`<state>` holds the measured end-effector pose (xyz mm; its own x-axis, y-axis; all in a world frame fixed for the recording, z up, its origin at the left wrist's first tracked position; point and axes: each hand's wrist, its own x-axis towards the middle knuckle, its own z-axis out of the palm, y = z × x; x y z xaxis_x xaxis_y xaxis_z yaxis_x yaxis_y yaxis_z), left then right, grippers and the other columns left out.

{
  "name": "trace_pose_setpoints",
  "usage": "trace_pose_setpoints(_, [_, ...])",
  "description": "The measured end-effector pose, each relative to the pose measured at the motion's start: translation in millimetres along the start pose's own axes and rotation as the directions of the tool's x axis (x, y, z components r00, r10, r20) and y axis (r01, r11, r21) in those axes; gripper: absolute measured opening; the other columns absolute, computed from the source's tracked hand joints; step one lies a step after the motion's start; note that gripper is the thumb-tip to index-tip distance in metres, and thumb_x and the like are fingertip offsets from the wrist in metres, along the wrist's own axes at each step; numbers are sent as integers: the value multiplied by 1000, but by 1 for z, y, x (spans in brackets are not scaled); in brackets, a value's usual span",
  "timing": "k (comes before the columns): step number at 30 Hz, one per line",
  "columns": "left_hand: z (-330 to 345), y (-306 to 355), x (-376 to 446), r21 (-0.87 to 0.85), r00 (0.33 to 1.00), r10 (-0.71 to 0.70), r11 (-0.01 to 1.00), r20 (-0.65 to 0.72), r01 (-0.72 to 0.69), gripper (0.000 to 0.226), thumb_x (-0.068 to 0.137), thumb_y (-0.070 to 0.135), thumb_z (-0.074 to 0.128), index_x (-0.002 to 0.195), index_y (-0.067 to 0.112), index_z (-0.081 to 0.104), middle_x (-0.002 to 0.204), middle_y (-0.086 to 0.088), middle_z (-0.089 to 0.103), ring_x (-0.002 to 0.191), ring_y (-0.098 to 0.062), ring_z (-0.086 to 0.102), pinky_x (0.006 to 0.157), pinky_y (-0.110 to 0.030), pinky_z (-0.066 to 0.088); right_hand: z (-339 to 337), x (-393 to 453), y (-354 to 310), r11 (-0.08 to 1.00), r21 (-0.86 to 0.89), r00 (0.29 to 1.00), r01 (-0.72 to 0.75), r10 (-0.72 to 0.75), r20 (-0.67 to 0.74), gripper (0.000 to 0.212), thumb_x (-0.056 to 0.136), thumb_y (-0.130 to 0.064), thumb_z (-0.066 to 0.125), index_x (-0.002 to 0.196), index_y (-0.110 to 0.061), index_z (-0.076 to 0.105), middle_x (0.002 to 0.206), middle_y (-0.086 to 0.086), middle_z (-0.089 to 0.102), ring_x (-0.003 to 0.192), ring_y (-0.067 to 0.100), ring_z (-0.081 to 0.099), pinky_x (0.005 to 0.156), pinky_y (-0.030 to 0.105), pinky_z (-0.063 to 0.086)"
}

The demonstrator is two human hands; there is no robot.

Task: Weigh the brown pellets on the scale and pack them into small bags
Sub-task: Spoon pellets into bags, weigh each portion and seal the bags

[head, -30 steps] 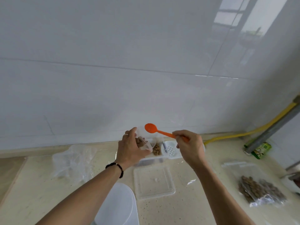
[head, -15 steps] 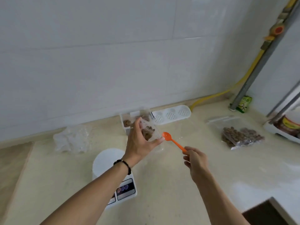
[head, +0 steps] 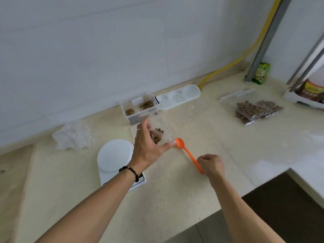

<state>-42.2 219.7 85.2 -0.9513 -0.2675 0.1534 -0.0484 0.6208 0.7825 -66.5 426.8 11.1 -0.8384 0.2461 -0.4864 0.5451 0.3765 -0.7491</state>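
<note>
My left hand point(head: 149, 146) grips a small clear bag of brown pellets point(head: 158, 135) above the counter, just right of the white scale point(head: 115, 156). Its round platform holds nothing. My right hand point(head: 211, 163) pinches the handle end of an orange spoon point(head: 185, 151), whose empty bowl points at my left thumb. A clear box point(head: 140, 109) with brown pellets stands by the wall behind the bag. Filled pellet bags point(head: 256, 110) lie at the right.
A heap of empty clear bags point(head: 73, 135) lies left of the scale. A white perforated lid point(head: 177, 98) sits by the wall. A yellow hose point(head: 233, 62), a metal pole point(head: 263, 42) and a green packet point(head: 261, 73) stand in the right corner. The counter edge drops off at lower right.
The view tilted down from the wall to the counter. My left hand carried the bag away from the box toward me. My right hand lowered the spoon down and to the right.
</note>
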Motion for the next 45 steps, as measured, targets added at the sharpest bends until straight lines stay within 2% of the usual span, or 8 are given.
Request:
trace_pose_setpoints(6, [-25, 1, 6, 17, 997, 73, 997, -22, -72, 108, 55, 68, 76, 139, 28, 22, 116, 13, 33, 109, -16, 48, 90, -43, 51, -5, -49, -118, 907, 197, 897, 372, -406, 175, 28, 91, -32, 59, 82, -11, 76, 72, 0, 69, 63, 6, 58, 58, 19, 42])
trace_pose_setpoints(12, [-60, -11, 13, -6, 994, 90, 996, -56, -90, 117, 52, 67, 80, 143, 28, 18, 119, 11, 35, 108, -13, 48, 92, -42, 48, 27, -88, -189, 681, -171, 683, 712, -616, 392, 26, 81, -14, 60, 58, -2, 57, 49, -6, 45, 45, 5, 35, 44, 16, 30])
trace_pose_setpoints(15, [-84, -26, 16, -104, 1000, 25, 994, -20, -26, 119, 46, 77, 77, 141, 38, 17, 119, 11, 42, 106, -7, 51, 90, -33, 49, 48, -90, -202, 641, -133, 637, 756, -675, 371, 18, 87, -14, 59, 73, -6, 67, 71, 6, 68, 62, 14, 60, 60, 26, 49])
trace_pose_setpoints(19, [-119, -47, 19, -305, 990, -73, 947, 117, 106, 45, 80, 27, 78, 115, 25, 50, 106, -6, 57, 94, -17, 62, 64, -10, 51, 71, -95, -215, 741, 54, 653, 670, -622, 432, 15, 96, -14, 54, 87, -9, 66, 88, 9, 73, 77, 17, 72, 72, 33, 57])
trace_pose_setpoints(22, [-141, -82, 26, -264, 974, -162, 944, 156, 199, 4, 94, 9, 60, 92, 12, 60, 81, -5, 68, 71, -13, 68, 62, -29, 58, 90, -92, -216, 814, 177, 719, 553, -574, 392, 18, 98, -14, 50, 88, -7, 64, 86, 10, 73, 74, 18, 70, 68, 33, 57])
trace_pose_setpoints(31, [-146, -172, 53, -22, 953, -221, 973, 209, 231, 11, 91, 19, 65, 82, 26, 64, 82, 9, 66, 78, -5, 61, 68, -15, 44, 163, -44, -160, 931, 3, 868, 365, -342, 360, 13, 93, -10, 57, 88, -5, 67, 77, 13, 69, 65, 18, 61, 59, 27, 52])
trace_pose_setpoints(37, [-131, -195, 55, 77, 969, -162, 986, 185, 150, 23, 93, 18, 61, 115, 17, 64, 109, 6, 64, 103, -10, 60, 90, -21, 48, 187, -18, -132, 953, -102, 933, 283, -250, 257, 22, 91, -10, 62, 112, -5, 62, 92, 10, 68, 75, 18, 63, 65, 28, 53])
trace_pose_setpoints(45, [-140, -201, 8, 307, 996, -68, 950, 58, 47, 44, 99, 29, 49, 137, 7, 49, 141, -8, 46, 132, -23, 41, 108, -31, 34, 190, -31, -133, 530, -567, 746, 631, -614, 257, 48, 93, -26, 57, 136, -11, 45, 146, 12, 39, 131, 28, 39, 104, 41, 37])
